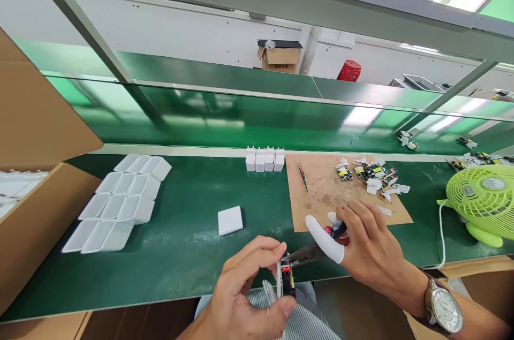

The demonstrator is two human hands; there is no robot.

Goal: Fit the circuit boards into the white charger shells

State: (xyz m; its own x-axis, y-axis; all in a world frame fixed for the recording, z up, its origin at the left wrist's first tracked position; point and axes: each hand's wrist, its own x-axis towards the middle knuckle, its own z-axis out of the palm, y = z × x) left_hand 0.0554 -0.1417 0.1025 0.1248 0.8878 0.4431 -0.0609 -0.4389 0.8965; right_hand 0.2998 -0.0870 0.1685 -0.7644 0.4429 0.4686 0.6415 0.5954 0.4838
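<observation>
Basically, left hand (249, 287) pinches a small circuit board (287, 280) at the worktop's (180, 254) front edge, likely bracing it against the pliers (305, 256) clenched in the right hand's (367, 243) grip. Other boards (376, 173) sit on cardboard (321, 203), probably for easy reach. Green surface, fan (482, 203) right, white wall (180, 35) behind.

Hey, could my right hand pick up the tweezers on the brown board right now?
Probably not without freeing it first: your right hand is gripping the pliers. The way to the tweezers looks clear, though.
</observation>
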